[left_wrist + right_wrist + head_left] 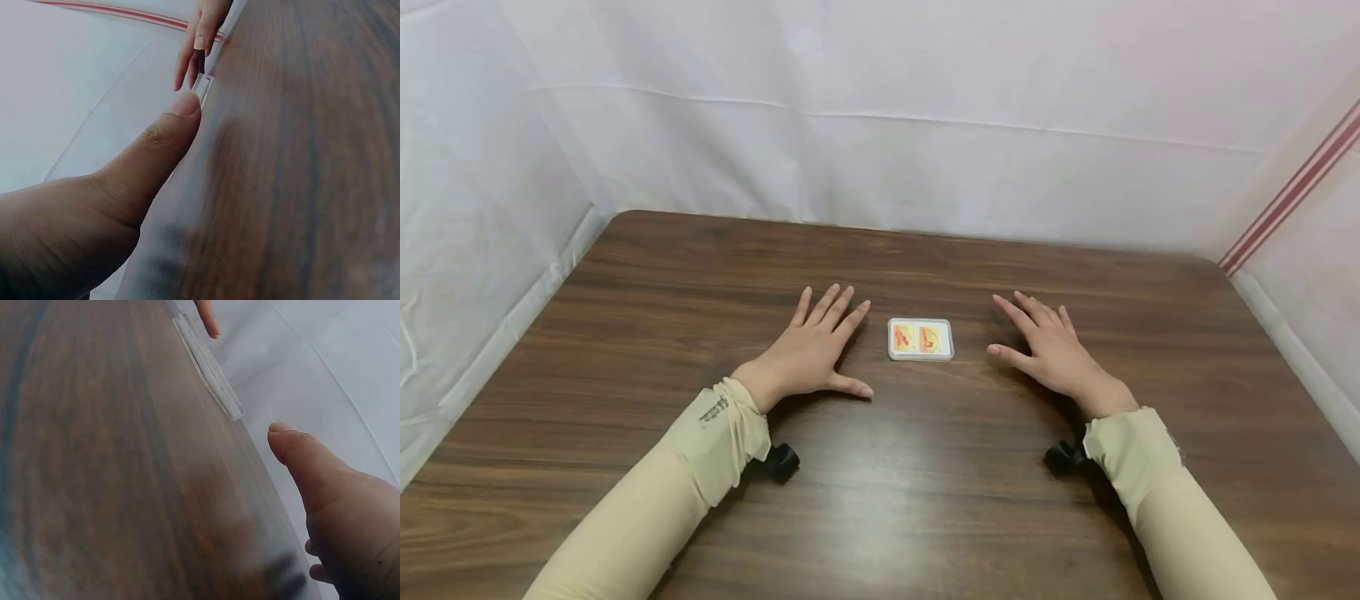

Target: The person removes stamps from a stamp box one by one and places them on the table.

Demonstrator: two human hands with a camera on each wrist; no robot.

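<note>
Cream sleeves [647, 508] reach in from the near edge of the dark wooden surface [925, 500], each with a small black wrist camera mount beneath it. Left hand [811, 350] lies flat, palm down, fingers straight and slightly spread, thumb out to the side; its grip is apart and holds nothing. Right hand [1054, 354] rests likewise, fingers straight, grip apart, nothing in it. Between the two hands, near each but touching neither, a small clear card case [921, 339] with orange and yellow pictures on top lies flat. From the wrist views its thin transparent edge [209, 369] shows against the wood. White sheeting [880, 125] hangs behind and at both sides
</note>
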